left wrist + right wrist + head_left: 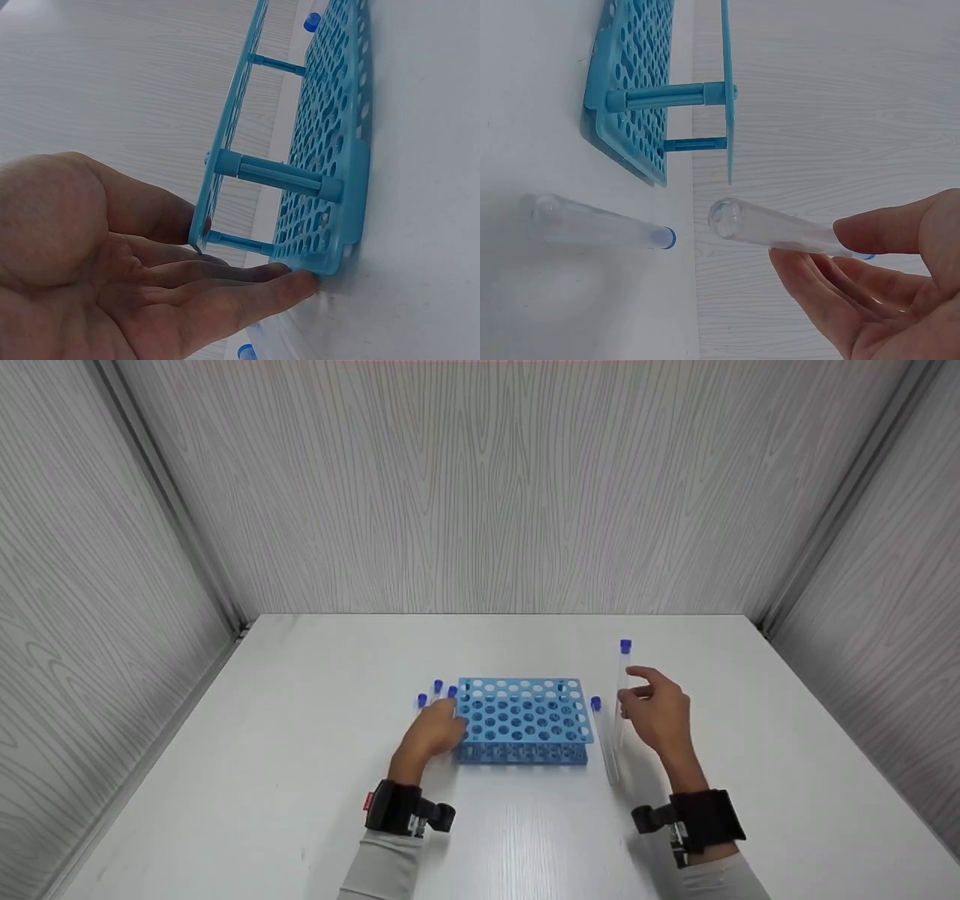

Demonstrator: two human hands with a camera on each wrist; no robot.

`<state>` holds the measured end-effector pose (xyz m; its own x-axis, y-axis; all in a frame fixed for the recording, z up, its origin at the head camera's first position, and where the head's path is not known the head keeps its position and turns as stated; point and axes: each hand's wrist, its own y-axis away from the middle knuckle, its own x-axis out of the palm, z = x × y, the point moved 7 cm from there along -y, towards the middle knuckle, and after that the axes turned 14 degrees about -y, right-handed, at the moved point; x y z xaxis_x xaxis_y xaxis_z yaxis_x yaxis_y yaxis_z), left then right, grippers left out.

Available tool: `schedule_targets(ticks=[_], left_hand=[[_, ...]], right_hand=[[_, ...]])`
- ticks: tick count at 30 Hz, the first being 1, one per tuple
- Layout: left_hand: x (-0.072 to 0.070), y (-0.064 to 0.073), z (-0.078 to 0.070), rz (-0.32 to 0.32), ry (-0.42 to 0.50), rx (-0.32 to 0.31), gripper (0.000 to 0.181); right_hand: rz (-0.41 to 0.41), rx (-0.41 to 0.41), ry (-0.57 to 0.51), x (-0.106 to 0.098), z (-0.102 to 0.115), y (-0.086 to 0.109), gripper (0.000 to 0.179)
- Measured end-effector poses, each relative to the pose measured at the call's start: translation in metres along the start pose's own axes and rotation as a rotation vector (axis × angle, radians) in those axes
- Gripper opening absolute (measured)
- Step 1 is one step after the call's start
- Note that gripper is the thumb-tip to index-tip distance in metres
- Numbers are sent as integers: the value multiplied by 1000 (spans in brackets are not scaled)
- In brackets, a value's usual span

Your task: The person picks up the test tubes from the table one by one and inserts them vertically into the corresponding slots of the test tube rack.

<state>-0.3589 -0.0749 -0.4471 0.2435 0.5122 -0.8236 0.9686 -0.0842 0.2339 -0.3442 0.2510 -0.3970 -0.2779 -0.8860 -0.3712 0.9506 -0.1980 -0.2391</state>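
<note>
My left hand (437,729) grips the rack (525,742) at its left end; my right hand (661,712) pinches a capped tube (776,226), raised right of it; I seem mid-carry; seating it calls for lining up a hole.

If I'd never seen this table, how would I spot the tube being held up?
On the white table, find the blue rack. Just right of it, a right hand pinches a clear, blue-capped tube, cap upward. That tube alone is held up in fingers; its nearest neighbour lies on the table.
</note>
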Motion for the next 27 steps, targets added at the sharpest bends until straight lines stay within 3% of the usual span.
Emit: schedule_targets(ticks=[27], left_hand=[[-1, 0, -1, -12, -6, 5, 54]], right_hand=[[-94, -64, -107, -1, 14, 3, 38]])
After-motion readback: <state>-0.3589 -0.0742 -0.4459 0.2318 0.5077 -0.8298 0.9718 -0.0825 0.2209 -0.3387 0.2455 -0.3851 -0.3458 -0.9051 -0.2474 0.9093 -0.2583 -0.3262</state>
